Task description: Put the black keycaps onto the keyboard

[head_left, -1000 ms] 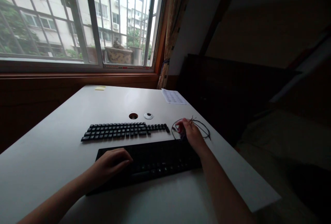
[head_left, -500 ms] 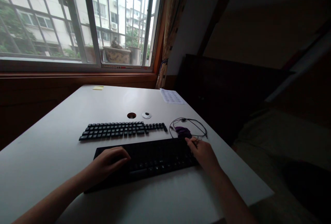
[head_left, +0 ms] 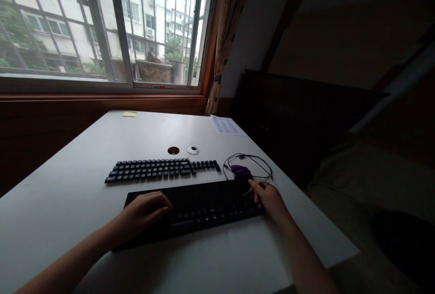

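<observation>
A black keyboard [head_left: 204,203] lies slightly tilted across the front of the white desk. Several keys show along its front and right side, while much of its upper part looks dark and bare. My left hand [head_left: 147,208] grips its left end, fingers curled over it. Over the right end is my right hand [head_left: 267,194], pinching a thin wire tool that looks like a keycap puller [head_left: 248,193], its tip low over the keys. Behind the keyboard, loose black keycaps [head_left: 149,171] stand in rows laid out like a keyboard.
A coiled black cable [head_left: 256,156] and a purple cloth [head_left: 240,171] lie behind the keyboard's right end. Farther back are a cable hole [head_left: 173,150], its round cover [head_left: 193,150], a printed sheet [head_left: 226,125] and yellow sticky notes [head_left: 129,114]. A window stands beyond the desk.
My right hand has shifted slightly right and turned, so the wire tool now shows pointing left and down over the keys. My left hand and the keyboard have hardly moved.
</observation>
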The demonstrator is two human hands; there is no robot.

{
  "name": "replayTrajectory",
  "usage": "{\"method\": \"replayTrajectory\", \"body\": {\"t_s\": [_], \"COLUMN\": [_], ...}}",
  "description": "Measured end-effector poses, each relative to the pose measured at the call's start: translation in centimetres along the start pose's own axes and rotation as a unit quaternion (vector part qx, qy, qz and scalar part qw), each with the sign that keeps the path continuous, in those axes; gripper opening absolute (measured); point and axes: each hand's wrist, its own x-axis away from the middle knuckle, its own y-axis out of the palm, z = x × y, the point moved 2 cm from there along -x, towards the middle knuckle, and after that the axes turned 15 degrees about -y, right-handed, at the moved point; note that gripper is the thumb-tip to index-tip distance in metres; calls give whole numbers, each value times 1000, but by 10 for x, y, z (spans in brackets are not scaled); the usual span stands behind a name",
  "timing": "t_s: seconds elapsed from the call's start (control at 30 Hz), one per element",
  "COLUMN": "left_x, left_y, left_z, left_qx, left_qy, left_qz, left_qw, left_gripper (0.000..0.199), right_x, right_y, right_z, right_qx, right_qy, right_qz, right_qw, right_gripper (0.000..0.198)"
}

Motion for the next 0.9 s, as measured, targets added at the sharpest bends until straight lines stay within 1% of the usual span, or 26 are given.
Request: {"method": "replayTrajectory", "body": {"t_s": [0.1, 0.17, 0.27, 0.37, 0.4, 0.47, 0.5, 0.63, 0.77, 0.9], "left_x": [0, 0, 0, 0, 0, 0, 0, -1, -2, -2], "left_y": [0, 0, 1, 1, 1, 1, 2, 2, 4, 5], "left_z": [0, 0, 1, -1, -1, -3, -3, -6, -11, -13], "left_qx": [-1, 0, 0, -1, -1, 1, 6, 42, 78, 109], "left_qy": [-3, -4, -2, -4, -5, -5, -3, -6, -34, -55], "left_qz": [1, 3, 2, 7, 11, 17, 20, 43, 56, 55], "left_qw": [1000, 1000, 1000, 1000, 1000, 1000, 1000, 998, 995, 991], "left_gripper": [19, 19, 19, 18, 18, 16, 16, 16, 25, 32], "right_x": [1, 2, 4, 2, 1, -1, -1, -1, 6, 15], "right_y": [0, 0, 2, 12, 18, 32, 41, 81, 114, 135], "right_z": [2, -3, -20, -44, -52, -67, -73, -99, -124, -142], "right_qx": [-7, 6, 11, -15, -37, -78, -98, -175, -214, -227], "right_qy": [-1, -7, -27, -71, -82, -82, -79, -98, -135, -174], "right_qz": [9, 24, 40, 12, -5, -34, -52, -116, -164, -187], "right_qw": [1000, 1000, 999, 997, 996, 993, 991, 973, 954, 940], "right_gripper": [46, 47, 46, 45, 45, 45, 46, 45, 43, 38]}}
